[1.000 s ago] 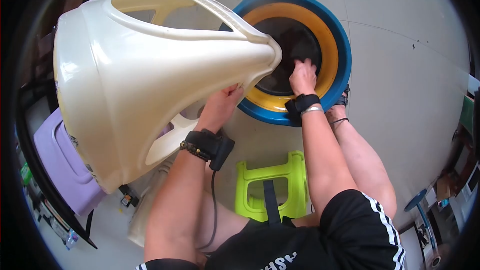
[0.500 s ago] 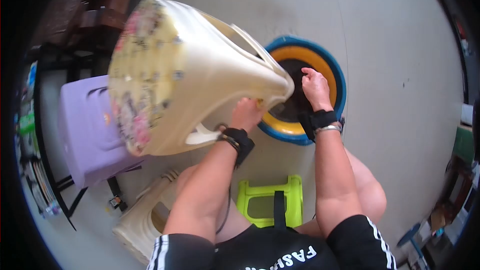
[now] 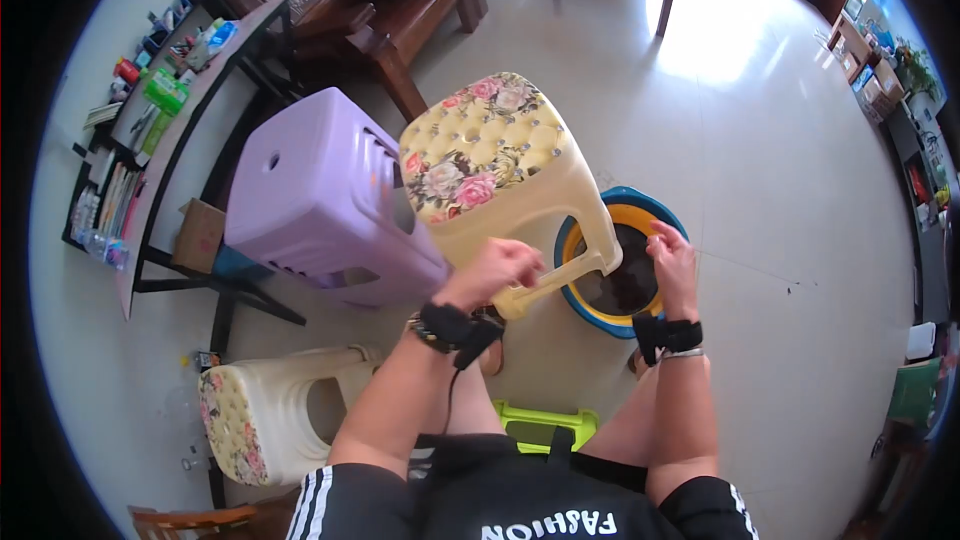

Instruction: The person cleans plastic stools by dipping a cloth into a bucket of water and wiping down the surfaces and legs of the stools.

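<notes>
A cream plastic stool (image 3: 560, 180) with a padded floral seat leans over, one leg reaching over the rim of a blue and yellow basin (image 3: 668, 215). Dark liquid fills the bottom of that basin. My left hand (image 3: 500, 270) is closed beside the stool's lower bar, overlapping its frame in the head view; I cannot tell what its curled fingers hold. Above the basin's right side, my right hand (image 3: 675, 260) has its fingers curled in, with nothing showing in them. Both wrists wear black bands.
A purple stool stack (image 3: 310, 190) stands left of the cream stool. Another floral stool (image 3: 270, 410) lies on its side at lower left. Beneath me is a green stool (image 3: 590, 425). A cluttered desk (image 3: 160, 210) lines the left wall; a wooden bench (image 3: 410, 15) stands behind.
The view has tilted up, showing more of the room. The cream stool has swung away from me, its seat now facing up more. Both hands remain near the stool and basin.
</notes>
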